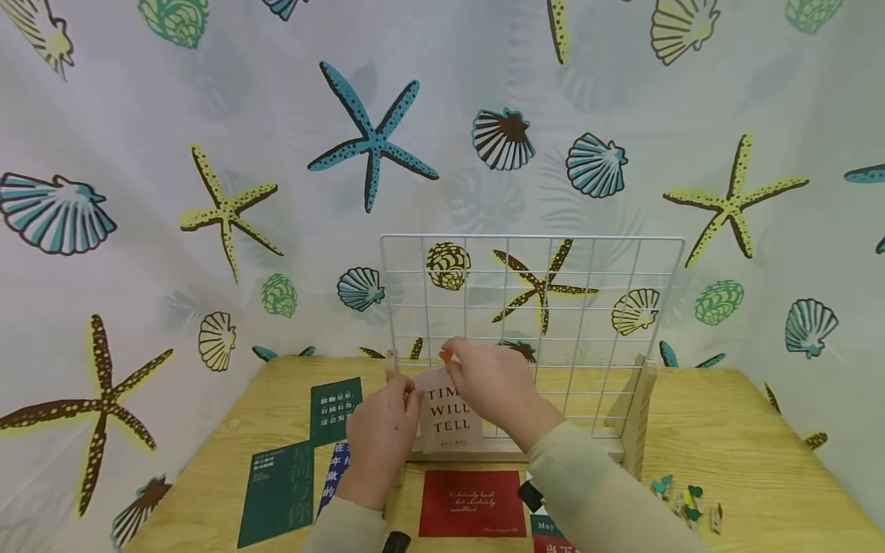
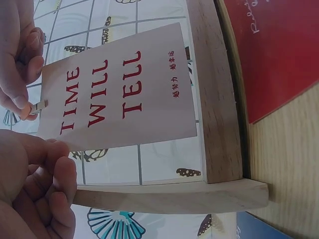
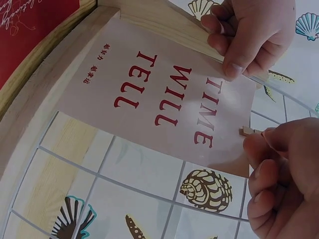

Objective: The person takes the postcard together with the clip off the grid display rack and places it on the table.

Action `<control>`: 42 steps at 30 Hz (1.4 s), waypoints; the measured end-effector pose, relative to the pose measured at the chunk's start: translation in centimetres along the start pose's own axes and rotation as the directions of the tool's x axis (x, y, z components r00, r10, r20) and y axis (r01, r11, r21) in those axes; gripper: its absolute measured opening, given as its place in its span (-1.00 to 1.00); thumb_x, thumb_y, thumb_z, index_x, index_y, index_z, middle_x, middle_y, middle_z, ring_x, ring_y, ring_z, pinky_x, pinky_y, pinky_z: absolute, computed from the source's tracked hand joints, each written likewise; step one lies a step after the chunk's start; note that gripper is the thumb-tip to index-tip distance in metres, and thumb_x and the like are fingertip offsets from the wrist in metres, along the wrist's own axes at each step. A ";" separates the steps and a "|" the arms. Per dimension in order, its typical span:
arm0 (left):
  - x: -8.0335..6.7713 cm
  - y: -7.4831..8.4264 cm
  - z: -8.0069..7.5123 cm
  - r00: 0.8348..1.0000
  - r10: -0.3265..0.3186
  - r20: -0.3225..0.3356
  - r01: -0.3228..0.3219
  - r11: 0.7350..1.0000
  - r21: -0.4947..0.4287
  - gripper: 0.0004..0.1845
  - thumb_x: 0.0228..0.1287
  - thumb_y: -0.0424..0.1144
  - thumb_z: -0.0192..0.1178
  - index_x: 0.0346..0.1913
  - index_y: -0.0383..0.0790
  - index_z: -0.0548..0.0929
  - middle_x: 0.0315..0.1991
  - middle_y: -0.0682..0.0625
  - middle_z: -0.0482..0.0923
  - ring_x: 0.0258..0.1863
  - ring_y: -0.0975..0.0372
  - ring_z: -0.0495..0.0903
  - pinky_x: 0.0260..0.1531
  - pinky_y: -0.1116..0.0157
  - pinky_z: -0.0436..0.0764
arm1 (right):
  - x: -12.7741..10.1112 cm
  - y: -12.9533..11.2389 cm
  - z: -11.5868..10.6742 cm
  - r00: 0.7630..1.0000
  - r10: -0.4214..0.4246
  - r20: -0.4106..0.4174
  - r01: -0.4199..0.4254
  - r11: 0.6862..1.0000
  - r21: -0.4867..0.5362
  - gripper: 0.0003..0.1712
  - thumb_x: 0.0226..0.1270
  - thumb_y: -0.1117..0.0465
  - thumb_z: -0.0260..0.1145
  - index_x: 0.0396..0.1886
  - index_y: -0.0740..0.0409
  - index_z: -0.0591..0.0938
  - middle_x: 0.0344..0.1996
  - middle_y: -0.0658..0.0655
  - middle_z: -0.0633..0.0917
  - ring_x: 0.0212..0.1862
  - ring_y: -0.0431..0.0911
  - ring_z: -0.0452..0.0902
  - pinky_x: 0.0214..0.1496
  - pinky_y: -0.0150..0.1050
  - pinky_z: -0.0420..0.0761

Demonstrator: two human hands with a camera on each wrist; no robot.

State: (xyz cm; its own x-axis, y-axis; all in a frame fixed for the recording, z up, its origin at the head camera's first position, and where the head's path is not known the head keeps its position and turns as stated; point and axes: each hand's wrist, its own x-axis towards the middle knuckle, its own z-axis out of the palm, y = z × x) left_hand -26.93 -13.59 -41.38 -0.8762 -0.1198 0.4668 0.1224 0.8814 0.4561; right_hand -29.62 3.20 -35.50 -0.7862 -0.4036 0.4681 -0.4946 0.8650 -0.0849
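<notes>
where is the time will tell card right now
In the head view the TIME WILL TELL card stands against the lower left of the white wire grid, left hand pinching its left edge, right hand holding a small wooden clip at its top.

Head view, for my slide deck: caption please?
Both hands clip a card onto a wire grid.

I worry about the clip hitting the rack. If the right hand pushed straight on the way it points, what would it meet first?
Probably the top edge of the TIME WILL TELL card, then the white wire grid right behind it; depth is unclear.
</notes>
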 end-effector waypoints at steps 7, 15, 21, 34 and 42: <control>0.2 0.0 0.2 1.000 0.009 -0.006 -0.009 1.000 0.006 -0.82 0.45 -0.09 0.25 -0.15 -0.13 0.68 -0.64 0.10 0.50 -0.69 0.26 0.42 -0.70 0.29 0.31 | 0.0 0.1 -0.1 0.999 -0.005 -0.032 0.007 0.999 0.050 -0.79 0.56 0.04 0.21 0.05 -0.11 0.68 -0.41 -0.12 0.75 -0.74 -0.29 0.29 -0.73 -0.34 0.32; 0.2 -0.2 0.3 1.000 0.009 0.006 -0.009 1.000 -0.002 -0.84 0.44 -0.10 0.27 -0.14 -0.12 0.69 -0.61 0.10 0.53 -0.67 0.27 0.43 -0.68 0.29 0.32 | -0.1 0.0 0.2 0.998 0.036 -0.049 -0.032 0.996 0.087 -0.84 0.54 0.05 0.24 -0.04 -0.10 0.70 -0.26 -0.13 0.78 -0.58 -0.33 0.44 -0.60 -0.38 0.40; 0.2 -0.1 0.3 1.000 0.024 -0.001 -0.024 1.000 -0.015 -0.84 0.44 -0.10 0.27 -0.16 -0.13 0.69 -0.62 0.09 0.52 -0.68 0.27 0.42 -0.70 0.29 0.31 | -0.1 -0.1 0.3 0.995 0.063 -0.082 -0.057 0.995 0.076 -0.87 0.53 0.04 0.25 -0.09 -0.12 0.69 -0.38 -0.16 0.74 -0.61 -0.31 0.42 -0.59 -0.36 0.40; 0.3 0.2 0.2 1.000 0.024 0.005 -0.024 0.999 -0.023 -0.83 0.44 -0.10 0.27 -0.14 -0.13 0.70 -0.59 0.08 0.56 -0.65 0.27 0.45 -0.68 0.30 0.32 | -0.1 0.1 -0.2 0.993 0.057 -0.102 -0.049 0.995 0.083 -0.90 0.50 0.06 0.29 -0.13 -0.13 0.72 -0.32 -0.17 0.78 -0.55 -0.32 0.50 -0.59 -0.37 0.41; 0.3 0.0 0.0 1.000 0.029 0.010 -0.029 0.999 -0.032 -0.84 0.45 -0.10 0.26 -0.15 -0.12 0.71 -0.61 0.11 0.52 -0.67 0.26 0.43 -0.69 0.28 0.33 | -0.4 0.6 -0.1 0.990 0.033 -0.139 -0.018 0.994 0.106 -0.92 0.48 0.05 0.31 -0.17 -0.16 0.71 -0.36 -0.18 0.77 -0.54 -0.29 0.54 -0.60 -0.37 0.41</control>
State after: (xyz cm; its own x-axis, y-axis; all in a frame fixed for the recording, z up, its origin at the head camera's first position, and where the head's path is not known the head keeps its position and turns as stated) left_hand -27.19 -13.66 -41.25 -0.8769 -0.0898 0.4722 0.1624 0.8693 0.4668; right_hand -29.52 3.93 -35.64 -0.7429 -0.3294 0.5828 -0.5164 0.8359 -0.1858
